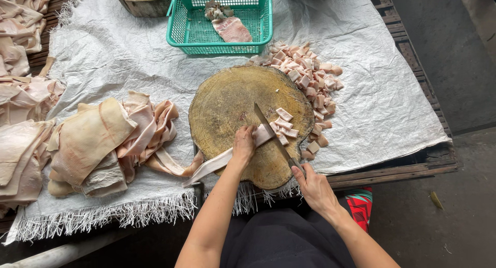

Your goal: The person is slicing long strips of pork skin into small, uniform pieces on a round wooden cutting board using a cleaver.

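- Strip of pork skin [219, 162] lies on the round wooden chopping block [227, 100]; long axis runs from near-left, hanging off the block's edge, up to far-right under the blade.
- Left hand [243, 144]: grip pressed down on the strip, fingers curled, just left of the cut line.
- Right hand [314, 188]: grip closed around the handle of the knife [271, 133]; blade crosses the strip's far-right end almost square to its axis.
- Cut pieces [285, 124] sit just right of the blade; larger heap [310, 79] beyond, on the white woven sheet [372, 108] covering the desk.
- Uncut skins [103, 144] stacked left; green basket [178, 25] far.
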